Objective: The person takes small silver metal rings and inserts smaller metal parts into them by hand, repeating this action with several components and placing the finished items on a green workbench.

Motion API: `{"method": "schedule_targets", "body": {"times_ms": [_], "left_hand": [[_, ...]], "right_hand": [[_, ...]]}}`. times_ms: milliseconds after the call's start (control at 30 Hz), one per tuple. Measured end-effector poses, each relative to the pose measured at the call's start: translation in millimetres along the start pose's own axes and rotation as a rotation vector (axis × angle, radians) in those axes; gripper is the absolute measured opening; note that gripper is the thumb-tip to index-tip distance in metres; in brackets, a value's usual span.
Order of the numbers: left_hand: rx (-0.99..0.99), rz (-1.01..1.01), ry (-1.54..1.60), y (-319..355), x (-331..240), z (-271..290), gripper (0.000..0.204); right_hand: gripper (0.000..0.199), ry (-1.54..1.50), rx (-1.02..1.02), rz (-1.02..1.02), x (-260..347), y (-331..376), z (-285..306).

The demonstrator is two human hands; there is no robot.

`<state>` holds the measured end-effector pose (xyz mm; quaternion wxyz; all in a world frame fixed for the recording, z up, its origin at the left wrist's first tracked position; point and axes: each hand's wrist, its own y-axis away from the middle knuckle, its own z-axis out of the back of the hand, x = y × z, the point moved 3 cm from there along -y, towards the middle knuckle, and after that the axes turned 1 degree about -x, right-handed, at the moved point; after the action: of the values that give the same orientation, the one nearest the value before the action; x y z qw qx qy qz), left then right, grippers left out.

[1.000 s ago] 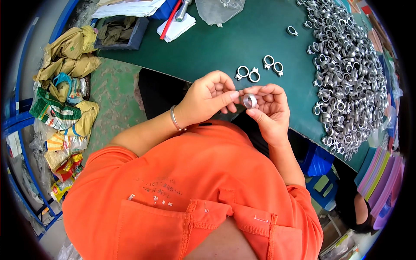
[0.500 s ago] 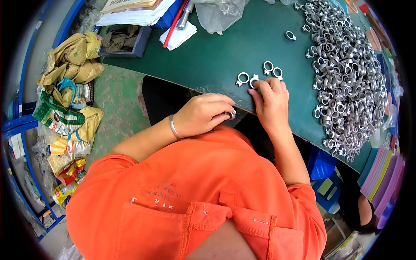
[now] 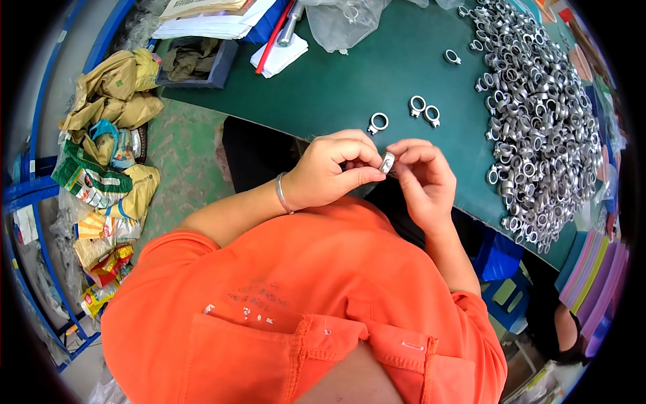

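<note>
Above the table's near edge, a silver metal ring (image 3: 387, 163) is seen edge-on between my hands. My left hand (image 3: 336, 161) pinches it between thumb and fingertips; a bracelet circles that wrist. My right hand (image 3: 425, 178) closes its thumb and fingers on the ring's other side. Whether a second ring is tucked inside either hand is hidden. Beyond the hands, a loose ring (image 3: 379, 122) with a small lug lies on the green table (image 3: 323, 94). Two more, a ring (image 3: 417, 106) and its neighbour (image 3: 432, 116), lie close together to its right.
A large heap of similar rings (image 3: 542, 128) covers the table's right side, with one stray ring (image 3: 452, 57) beside it. At the back are a grey tray (image 3: 225, 67), a red stick (image 3: 272, 40), papers (image 3: 282, 57) and a plastic bag (image 3: 343, 27). Crumpled sacks (image 3: 111, 94) lie left.
My right hand has taken a ring off the table and come back toward me. My left hand has risen to meet it, and both are now together at a ring.
</note>
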<state>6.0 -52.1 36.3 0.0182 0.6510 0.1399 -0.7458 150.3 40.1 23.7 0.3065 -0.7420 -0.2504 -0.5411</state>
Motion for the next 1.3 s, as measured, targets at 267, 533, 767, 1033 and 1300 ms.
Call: {"method": "schedule_targets", "body": {"times_ms": [267,533,767,1033,1300], "left_hand": [[0.134,-0.278,-0.372,12,-8,15,0.016],[-0.026,-0.083,-0.371,24,0,28,0.013],[-0.072,0.080,-0.187,19,11,22,0.008],[-0.050,0.088,0.082,11,11,16,0.008],[-0.033,0.038,0.015,14,9,17,0.012]], "right_hand": [[0.018,0.046,0.300,-0.145,0,3,-9],[0.026,1.028,0.163,0.346,-5,-33,-4],[0.012,0.608,0.181,-0.004,-10,-30,4],[0.012,0.122,0.210,-0.108,-7,-9,-7],[0.023,0.400,0.104,0.170,4,-6,-11]]}}
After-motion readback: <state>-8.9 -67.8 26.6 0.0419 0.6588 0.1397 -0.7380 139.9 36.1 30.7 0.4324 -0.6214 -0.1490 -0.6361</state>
